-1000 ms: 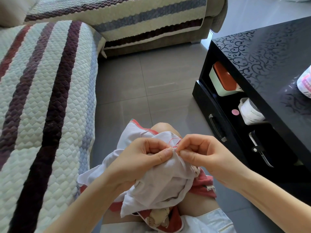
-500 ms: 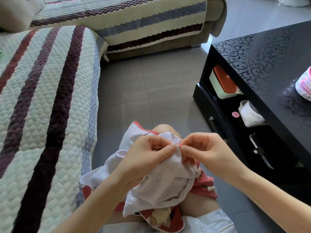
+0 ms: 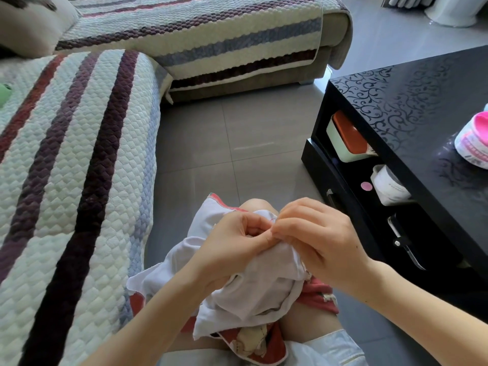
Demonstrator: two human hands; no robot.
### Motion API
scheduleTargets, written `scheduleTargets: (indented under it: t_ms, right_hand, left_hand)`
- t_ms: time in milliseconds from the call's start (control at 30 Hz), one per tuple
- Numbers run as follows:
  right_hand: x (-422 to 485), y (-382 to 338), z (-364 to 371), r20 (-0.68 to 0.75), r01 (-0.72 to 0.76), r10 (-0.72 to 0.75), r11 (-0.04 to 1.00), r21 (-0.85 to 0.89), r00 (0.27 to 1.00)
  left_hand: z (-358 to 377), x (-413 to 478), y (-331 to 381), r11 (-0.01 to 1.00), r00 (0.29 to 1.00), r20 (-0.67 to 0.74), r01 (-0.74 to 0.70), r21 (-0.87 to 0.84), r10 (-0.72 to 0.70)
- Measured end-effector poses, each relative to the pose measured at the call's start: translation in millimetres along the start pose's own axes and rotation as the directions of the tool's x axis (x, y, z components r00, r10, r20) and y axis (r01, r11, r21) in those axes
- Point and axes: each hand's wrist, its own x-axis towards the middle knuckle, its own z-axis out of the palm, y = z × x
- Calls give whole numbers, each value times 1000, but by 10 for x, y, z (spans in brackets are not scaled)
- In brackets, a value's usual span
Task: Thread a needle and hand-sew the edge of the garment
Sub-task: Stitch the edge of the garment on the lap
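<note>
While the white garment (image 3: 258, 286) with red trim lies bunched on the person's lap, both hands meet at its top fold, just this side of the bare knee (image 3: 254, 204). The left hand (image 3: 237, 241) grips a thick bunch of the cloth, with its fingers curled in and its thumb pressed flat along the fold. The right hand (image 3: 317, 239) comes in from the other side, knuckles up, and its fingertips pinch the same edge right beside that thumb. A little bit of red thread (image 3: 273, 220) shows just above where the two hands touch. The needle is too small to see, so it is hard to tell if the right hand has it. The edge seems to run across from one hand to the other, so the next stitch would likely go in between them, closest to the right fingertips. A striped sofa cover (image 3: 79, 180) is on the left and a black table (image 3: 422, 101) is on the right.
</note>
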Motion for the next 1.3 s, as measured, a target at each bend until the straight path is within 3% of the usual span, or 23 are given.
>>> scheduleTargets:
  t_ms: [67, 133, 200, 233, 300, 333, 367, 433, 500, 567, 633, 667, 733, 767, 800, 833, 867, 933, 1000, 1100, 1300]
  right_hand:
    - [34, -90, -22, -28, -19, 21, 996, 87, 999]
    - [126, -214, -112, -84, -26, 43, 980, 195, 996]
    - [260, -282, -201, -112, -114, 168, 918, 379, 979]
    - [318, -271, -240, -79, -220, 308, 814, 538, 948]
    - [377, -191, -299, 186, -439, 548, 376, 816, 816]
    - [361, -93, -320, 350, -521, 564, 172, 836, 748]
    - [344, 10, -349, 450, -593, 573, 80, 801, 685]
    - [298, 248, -388, 480, -686, 631, 116, 718, 609]
    - [293, 567, -382, 393, -707, 704, 220, 672, 592]
    - [327, 964, -398, 241, -728, 779, 362, 582, 580]
    - [301, 1487, -499, 17, -784, 837, 504, 362, 547]
    - [258, 1730, -580, -122, -819, 851, 524, 234, 510]
    - [120, 2094, -758, -371, -914, 859, 402, 61, 353]
    - [57, 2182, -805, -444, -955, 857, 295, 4, 263]
    - [42, 2183, -792, -470, -971, 853, 234, -41, 225]
    - [77, 2120, -733, -436, -963, 861, 262, -61, 262]
    - [151, 1984, -658, -348, -933, 870, 357, -46, 350]
    - [301, 1504, -480, -68, -824, 829, 559, 93, 555]
    - [326, 940, -360, 246, -695, 651, 694, 189, 718]
    - [218, 425, -252, 483, -585, 430, 777, 232, 763]
    - [244, 223, -80, 498, -545, 397, 816, 194, 771]
  left_hand:
    - [14, -1, -20, 996, 999, -9, -33, 80, 33]
    - [29, 22, -108, 962, 989, -102, -73, 265, 103]
    - [38, 8, -167, 940, 984, -132, -67, 335, 117]
    - [38, 4, -166, 948, 989, -109, -66, 313, 104]
    - [-5, -5, -115, 969, 996, -58, -52, 243, 69]
    - [-47, -8, -94, 977, 997, -52, -40, 209, 52]
    - [-90, -8, -75, 983, 999, -46, -20, 183, 29]
    - [-154, -12, -51, 986, 1000, -12, 24, 167, -23]
    - [-203, -34, -58, 988, 996, 41, 68, 141, -75]
    - [-226, -63, -45, 990, 989, 88, 108, 90, -115]
    - [-255, -79, -45, 989, 983, 110, 141, 49, -145]
    - [-269, -88, -39, 987, 980, 115, 157, 25, -159]
    - [-285, -107, -24, 986, 980, 114, 166, -21, -163]
    - [-291, -116, -18, 986, 981, 109, 164, -41, -158]
    - [-298, -123, -7, 985, 982, 104, 165, -58, -158]
    - [-307, -128, -2, 983, 982, 99, 169, -70, -161]
    - [-322, -129, 0, 982, 982, 95, 172, -79, -165]
    - [-342, -127, 15, 978, 981, 96, 176, -109, -166]
    - [-357, -125, 21, 976, 980, 109, 182, -120, -169]
    - [-378, -119, 21, 976, 977, 131, 186, -115, -170]
    - [-372, -124, 52, 980, 977, 133, 179, -82, -167]
